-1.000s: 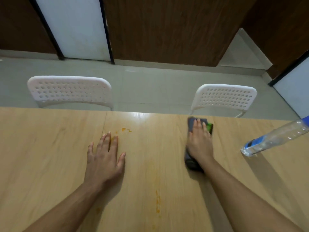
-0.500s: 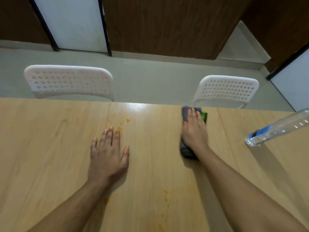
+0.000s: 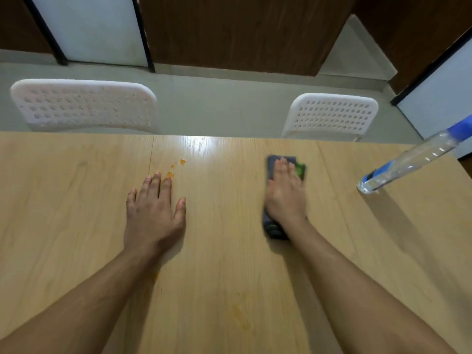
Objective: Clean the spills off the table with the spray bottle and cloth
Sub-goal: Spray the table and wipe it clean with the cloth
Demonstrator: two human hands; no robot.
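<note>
We press our right hand (image 3: 284, 198) flat on the cloth (image 3: 270, 223), fingers straight and laid along it; nothing is curled round it. The cloth is dark grey with a green edge showing past the fingertips. Its long axis runs away from us, toward the far edge of the table (image 3: 63, 200).

Our left hand (image 3: 153, 210) lies flat on bare wood, fingers spread, holding nothing.

Key relation: the orange drops (image 3: 176, 166) lie well to the left of the cloth, at about the level of its far end, and just beyond the left fingertips. The left hand is nearer them, but the cloth is under the right. Judgement: the next wipe needs a sideways sweep leftward.

A faint orange smear (image 3: 241, 316) sits near us, between the forearms, nearer than the cloth.

The spray bottle (image 3: 408, 160) stands at the right, well apart from the cloth, untouched.

Counts: one cloth, one spray bottle, two white chairs (image 3: 332, 114), roughly three drops in the far cluster, one near smear. Possible further trace beside the left forearm; too faint to tell.
</note>
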